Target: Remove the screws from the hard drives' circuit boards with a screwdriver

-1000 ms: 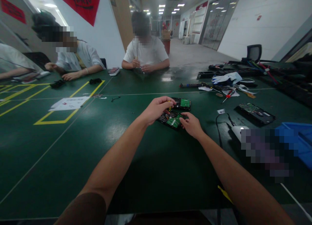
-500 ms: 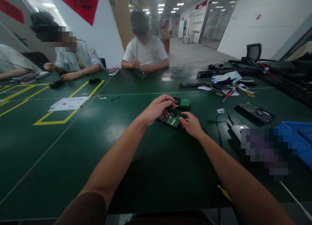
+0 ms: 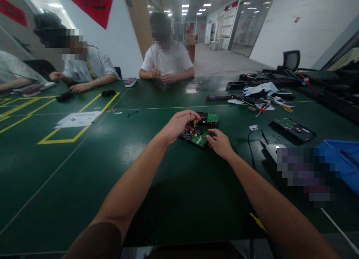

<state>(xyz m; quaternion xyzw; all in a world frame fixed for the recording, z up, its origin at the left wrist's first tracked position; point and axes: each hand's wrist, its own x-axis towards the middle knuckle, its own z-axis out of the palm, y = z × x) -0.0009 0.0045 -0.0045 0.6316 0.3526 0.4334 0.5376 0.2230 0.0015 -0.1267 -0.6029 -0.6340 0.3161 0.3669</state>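
L hand (image 3: 179, 125) clenches yellow tool (image 3: 194, 123) over hard drive (image 3: 198, 139); R hand (image 3: 220, 143) rests on its right edge, grip unclear.

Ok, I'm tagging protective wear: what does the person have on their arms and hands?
No gloves: left hand and right hand are bare, with no watch or ring showing. Both forearms are uncovered. A brown sleeve covers the left upper arm at the frame's bottom edge.

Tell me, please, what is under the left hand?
The left hand covers the near drive's far corner; its green board shows beside it. Whether the hand grips anything is hidden.
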